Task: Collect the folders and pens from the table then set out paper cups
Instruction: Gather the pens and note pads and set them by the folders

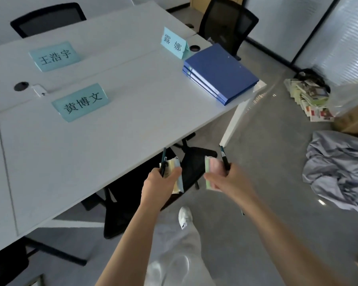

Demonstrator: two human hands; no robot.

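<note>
Left hand (159, 182) gripping a pen (163, 162) plus notepad (177, 178); right hand (225, 178) gripping another pen (224, 156) plus pad (212, 172). Name cards (81, 102) reading 黄博文, 王浩宇, 露娜 are sitting near blue folders (220, 73).

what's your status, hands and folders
Left hand holds a pen and notes. Right hand likewise. Blue folders stacked at table corner. No cups seen.
</note>
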